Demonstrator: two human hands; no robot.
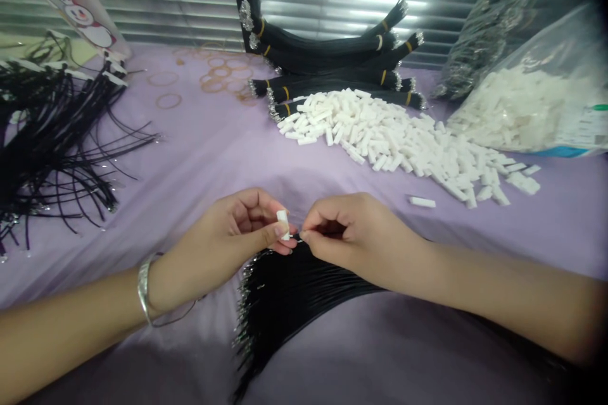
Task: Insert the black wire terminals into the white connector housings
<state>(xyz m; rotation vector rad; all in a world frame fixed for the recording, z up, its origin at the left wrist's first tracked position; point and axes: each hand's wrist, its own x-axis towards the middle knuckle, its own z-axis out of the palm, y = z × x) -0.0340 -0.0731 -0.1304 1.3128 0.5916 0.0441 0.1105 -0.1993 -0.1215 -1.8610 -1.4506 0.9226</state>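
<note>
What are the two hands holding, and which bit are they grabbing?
The left hand pinches a small white piece by its lower end, between thumb and finger. The right hand pinches the tip of a black wire from the bundle.

I can read no writing from here: the white label (587, 128) on the clear plastic bag of white pieces (560, 44) is too blurred (only a green mark shows on it).
</note>
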